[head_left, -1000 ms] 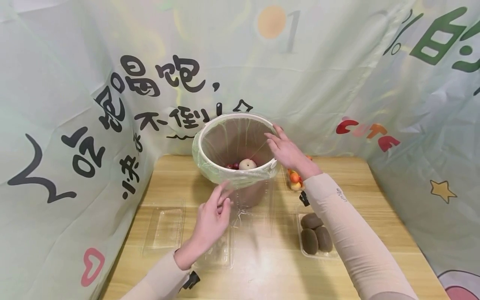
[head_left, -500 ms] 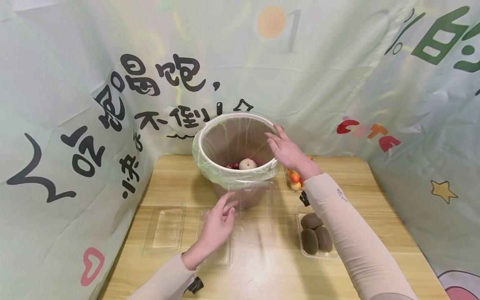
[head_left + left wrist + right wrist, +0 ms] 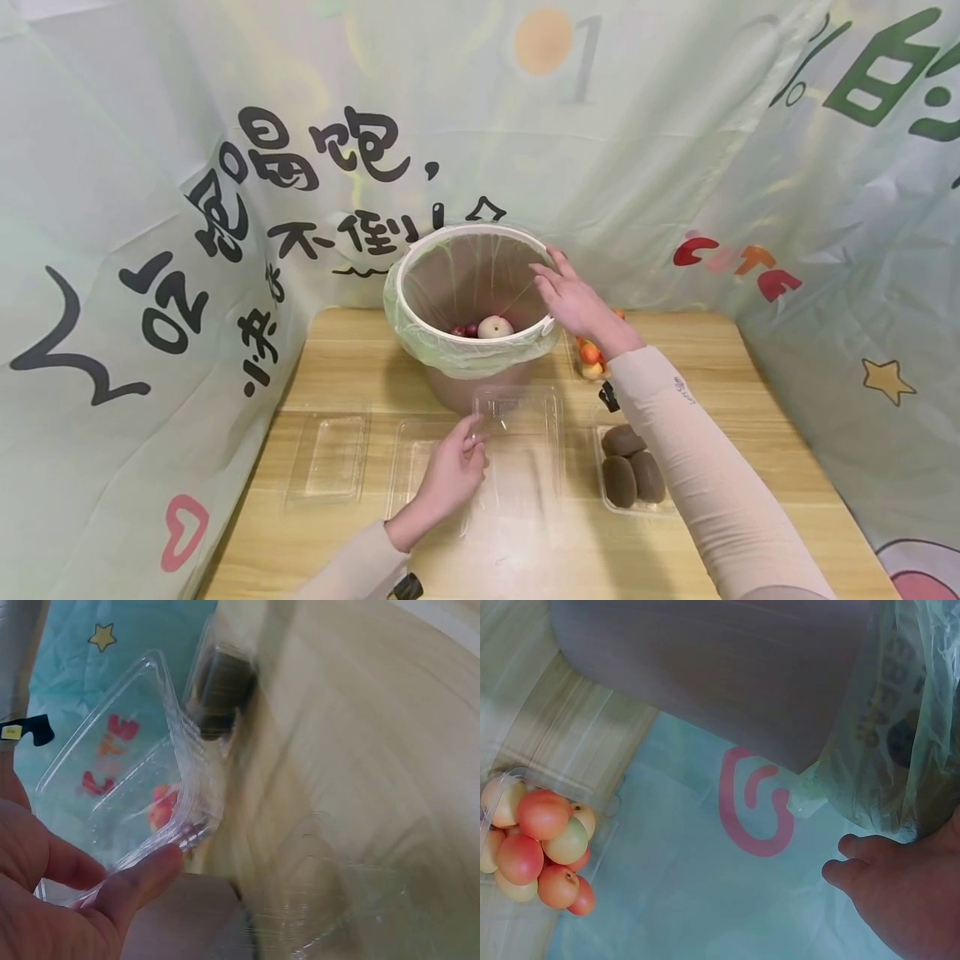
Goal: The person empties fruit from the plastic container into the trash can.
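My left hand [image 3: 450, 471] pinches a clear plastic box [image 3: 525, 425] by its edge between thumb and fingers, in front of the bin. In the left wrist view the see-through box [image 3: 199, 787] is tilted, with nothing in it. My right hand [image 3: 577, 304] rests at the right rim of a brownish bin [image 3: 448, 387], fingers loosely extended. A pale green bag [image 3: 465, 358] lines the bin and folds over its white rim. Inside lie a pale round fruit [image 3: 495, 327] and small dark red fruits [image 3: 471, 331]. In the right wrist view two fingertips [image 3: 840, 874] show beside the bag.
Two more clear boxes, one at left [image 3: 333, 454] and one beside my left forearm [image 3: 408, 467], lie on the wooden table. At right, a box holds kiwifruits [image 3: 619, 481]. Behind my right wrist, another contains small orange-red fruits [image 3: 591, 357]. Printed cloth [image 3: 652, 167] surrounds the table.
My left hand has moved right and toward me, bringing the clear box down from the bin's front to lower over the table. My right hand has stayed at the rim.
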The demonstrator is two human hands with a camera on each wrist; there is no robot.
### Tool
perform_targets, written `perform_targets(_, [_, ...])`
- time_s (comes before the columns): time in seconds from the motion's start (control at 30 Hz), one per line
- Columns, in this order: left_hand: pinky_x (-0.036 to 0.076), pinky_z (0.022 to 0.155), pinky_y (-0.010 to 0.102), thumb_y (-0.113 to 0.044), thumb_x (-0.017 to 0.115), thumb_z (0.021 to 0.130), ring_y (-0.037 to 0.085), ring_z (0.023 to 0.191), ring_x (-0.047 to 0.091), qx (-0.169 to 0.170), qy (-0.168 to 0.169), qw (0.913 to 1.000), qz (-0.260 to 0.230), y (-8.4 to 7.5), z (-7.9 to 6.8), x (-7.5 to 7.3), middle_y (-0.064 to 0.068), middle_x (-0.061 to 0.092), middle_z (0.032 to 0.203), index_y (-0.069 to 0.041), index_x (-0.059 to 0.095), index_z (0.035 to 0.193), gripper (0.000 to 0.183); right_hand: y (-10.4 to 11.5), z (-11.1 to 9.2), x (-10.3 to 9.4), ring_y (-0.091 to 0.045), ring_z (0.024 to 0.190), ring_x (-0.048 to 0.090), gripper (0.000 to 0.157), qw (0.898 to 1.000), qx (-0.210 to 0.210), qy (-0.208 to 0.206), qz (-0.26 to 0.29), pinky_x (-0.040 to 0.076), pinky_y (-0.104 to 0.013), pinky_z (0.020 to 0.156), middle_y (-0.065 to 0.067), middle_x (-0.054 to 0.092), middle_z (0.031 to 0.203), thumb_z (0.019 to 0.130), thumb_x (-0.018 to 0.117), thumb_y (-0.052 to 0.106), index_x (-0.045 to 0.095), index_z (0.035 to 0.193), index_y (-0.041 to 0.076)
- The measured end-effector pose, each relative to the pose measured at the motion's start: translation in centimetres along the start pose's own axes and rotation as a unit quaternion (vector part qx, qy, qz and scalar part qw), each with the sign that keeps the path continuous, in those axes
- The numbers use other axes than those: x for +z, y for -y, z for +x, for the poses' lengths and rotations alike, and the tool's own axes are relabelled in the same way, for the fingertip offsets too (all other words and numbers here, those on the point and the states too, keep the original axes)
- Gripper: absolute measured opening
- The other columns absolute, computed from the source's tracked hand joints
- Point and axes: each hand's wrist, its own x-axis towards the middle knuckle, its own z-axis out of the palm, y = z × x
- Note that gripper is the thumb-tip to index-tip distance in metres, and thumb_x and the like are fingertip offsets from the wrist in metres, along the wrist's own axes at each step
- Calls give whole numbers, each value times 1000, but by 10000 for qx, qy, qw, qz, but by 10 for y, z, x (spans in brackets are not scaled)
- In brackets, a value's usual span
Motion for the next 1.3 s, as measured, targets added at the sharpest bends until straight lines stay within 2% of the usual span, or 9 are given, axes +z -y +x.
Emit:
perform_targets(0.2, [50,46,17,8,55,98,12,62,68,-285,146,9990,302,12,3,6,39,70,118,14,42,151,54,1,0,-1,-42,163,17,59,10000,-8,-17,14,21,-59,130,-11,0,180,114,24,38,37,164,11])
perform_targets(0.37, [54,47,22,8,55,98,34,62,72,-566,338,9977,150,17,4,13,40,70,116,17,35,153,59,1,0,-2,-42,162,19,59,10000,-13,-30,9,22,-58,130,-12,1,179,114,23,39,37,164,10])
perform_targets(0.47, [55,47,24,8,54,98,38,63,71,-738,448,9962,61,18,5,18,36,72,111,17,32,154,61,1,0,-1,-42,162,19,59,10000,-9,-47,21,22,-59,130,-11,2,179,114,24,38,37,164,10])
perform_targets(0.67, [53,44,24,8,55,98,23,51,65,-873,596,9941,244,22,10,27,24,70,85,18,29,156,65,2,0,-1,-42,162,18,59,10000,5,-33,-2,21,-59,130,-11,1,179,114,23,39,37,164,10])
perform_targets(0.83, [50,41,26,7,57,96,9,44,54,-819,628,9918,754,25,13,32,12,63,70,18,32,155,65,1,0,-1,-42,162,19,59,10000,-16,-49,-18,22,-59,130,-12,2,179,114,23,38,38,164,10])
perform_targets(1.0, [62,68,38,6,61,94,20,62,61,-578,613,9884,1261,29,13,35,37,71,109,20,38,151,64,1,1,0,-42,162,19,58,10000,-26,-24,-17,22,-58,130,-12,1,179,114,24,37,37,164,9])
perform_targets(1.07, [63,81,43,5,63,93,27,74,67,-486,589,9873,1390,32,13,37,38,68,124,19,41,150,62,1,0,0,-42,162,19,58,10000,-25,-23,-11,22,-58,130,-11,1,179,114,24,37,37,164,10])
perform_targets(1.2, [60,59,38,2,62,96,22,57,61,-687,632,9860,1385,36,14,40,19,70,79,17,38,153,64,2,0,-1,-41,162,19,57,10000,-19,-42,11,22,-58,130,-11,1,179,114,25,36,37,164,10])
perform_targets(1.3, [40,38,25,0,60,98,10,41,42,-956,693,9846,1291,38,13,41,-2,48,54,21,31,154,66,1,0,0,-42,162,20,57,10000,-7,-43,7,22,-58,130,-12,2,179,114,25,35,38,164,10])
